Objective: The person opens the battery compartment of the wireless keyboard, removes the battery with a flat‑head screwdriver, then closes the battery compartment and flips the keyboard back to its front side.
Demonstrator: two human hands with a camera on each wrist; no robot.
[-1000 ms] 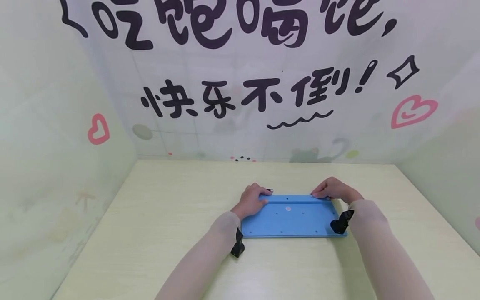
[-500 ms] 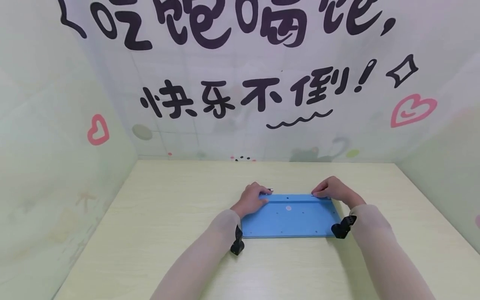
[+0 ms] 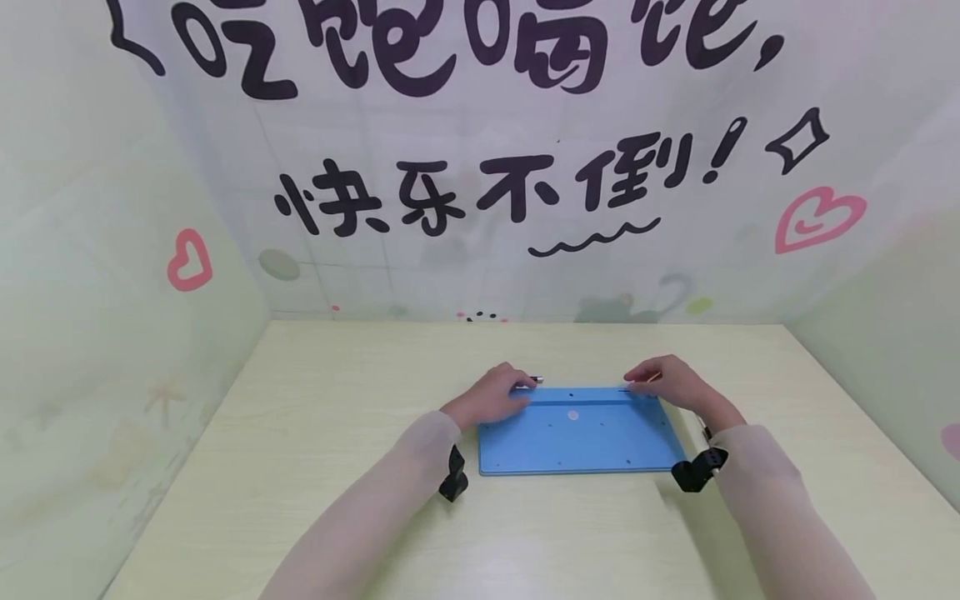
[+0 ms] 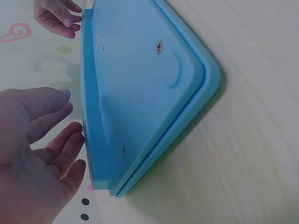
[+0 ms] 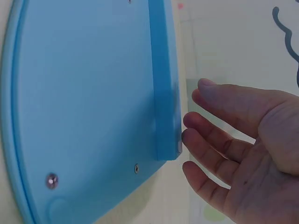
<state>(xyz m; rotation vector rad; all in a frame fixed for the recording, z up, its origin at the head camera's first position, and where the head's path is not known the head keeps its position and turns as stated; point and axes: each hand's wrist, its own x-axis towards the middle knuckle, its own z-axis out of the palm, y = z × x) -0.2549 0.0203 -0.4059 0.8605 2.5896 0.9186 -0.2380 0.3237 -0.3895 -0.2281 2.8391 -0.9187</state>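
Note:
A blue rectangular panel (image 3: 577,437), with screws and a raised bar (image 3: 581,396) along its far edge, lies on the table; it looks like a keyboard's underside. My left hand (image 3: 491,396) is at the bar's left end, fingers loosely bent. In the left wrist view those fingertips (image 4: 77,128) lie at or just off the bar's edge, holding nothing visible. My right hand (image 3: 671,385) is at the bar's right end. The right wrist view shows its thumb and fingers (image 5: 205,144) relaxed beside the bar; whether one fingertip touches it is hard to tell.
A small dark-and-white object (image 3: 536,379) lies just behind the panel by the left fingers. Part of a thin black-and-white object (image 3: 705,429) shows beside the right wrist. The pale wooden table (image 3: 360,383) meets a printed back wall (image 3: 450,283) and side walls.
My left wrist has shifted left and its thumb has eased off the panel. My right wrist has swung right and its fingers have loosened from the bar. The panel keeps its place.

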